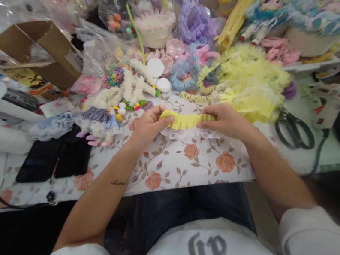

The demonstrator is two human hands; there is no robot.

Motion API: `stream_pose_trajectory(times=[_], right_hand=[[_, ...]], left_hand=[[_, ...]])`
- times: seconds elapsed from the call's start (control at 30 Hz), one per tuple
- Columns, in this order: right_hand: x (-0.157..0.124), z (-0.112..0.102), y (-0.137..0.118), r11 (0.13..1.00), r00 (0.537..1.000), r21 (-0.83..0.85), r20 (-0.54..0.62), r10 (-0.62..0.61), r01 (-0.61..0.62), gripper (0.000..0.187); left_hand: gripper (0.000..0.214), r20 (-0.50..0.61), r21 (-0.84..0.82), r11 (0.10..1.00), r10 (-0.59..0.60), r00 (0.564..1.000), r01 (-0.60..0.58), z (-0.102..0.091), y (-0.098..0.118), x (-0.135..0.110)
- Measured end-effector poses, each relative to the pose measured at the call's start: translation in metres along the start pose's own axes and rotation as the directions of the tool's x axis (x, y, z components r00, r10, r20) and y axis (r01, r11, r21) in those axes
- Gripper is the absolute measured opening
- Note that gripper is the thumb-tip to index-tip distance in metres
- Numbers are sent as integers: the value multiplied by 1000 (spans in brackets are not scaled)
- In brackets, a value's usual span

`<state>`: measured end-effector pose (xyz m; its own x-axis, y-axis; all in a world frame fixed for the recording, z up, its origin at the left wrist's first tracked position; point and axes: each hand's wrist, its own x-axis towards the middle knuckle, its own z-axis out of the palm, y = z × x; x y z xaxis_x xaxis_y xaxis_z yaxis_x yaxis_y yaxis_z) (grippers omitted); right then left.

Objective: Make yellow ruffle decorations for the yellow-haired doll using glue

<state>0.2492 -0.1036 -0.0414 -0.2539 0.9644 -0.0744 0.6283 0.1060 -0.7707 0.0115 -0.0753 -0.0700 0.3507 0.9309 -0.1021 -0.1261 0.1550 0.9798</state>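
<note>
A gathered strip of yellow ruffled fabric (186, 120) with white lace along its lower edge is stretched between my two hands, just above the flowered tablecloth (176, 165). My left hand (151, 125) pinches its left end between thumb and fingers. At the other end, my right hand (223, 121) grips the strip the same way. Right behind my right hand lies a heap of yellow tulle ruffles (247, 79). Small doll-like pieces in checked skirts (98, 115) sit to the left of my left hand.
Black-handled scissors (293, 129) and a white glue gun (332, 102) with a cord lie at the right. Two dark phones (40, 158) rest at the left. Behind stand an open cardboard box (38, 53), a cream basket (156, 29) and purple ruffles (196, 23).
</note>
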Motion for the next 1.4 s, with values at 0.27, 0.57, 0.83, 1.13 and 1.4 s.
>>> stream_pose_trajectory(times=[0.27,0.57,0.83,1.13,1.4], right_hand=[[1,-5,4,988,989,126,113,-100,86,26],[3,-3,9,984,988,97,16,-154,152,20],[9,9,17,970,959,-4,-146,-241,243,11],[5,15,8,942,934,-24,-126,-335,335,19],[6,27,7,960,943,48,-209,-259,275,14]], left_hand=[[54,44,9,1000,-12,999,12,-2,0,1],[42,57,128,989,-80,995,72,-5,-3,-1],[37,82,170,985,-49,995,34,-7,-7,-2],[25,198,170,985,-1,980,-34,3,0,-9],[23,241,184,979,40,970,-86,3,0,-8]])
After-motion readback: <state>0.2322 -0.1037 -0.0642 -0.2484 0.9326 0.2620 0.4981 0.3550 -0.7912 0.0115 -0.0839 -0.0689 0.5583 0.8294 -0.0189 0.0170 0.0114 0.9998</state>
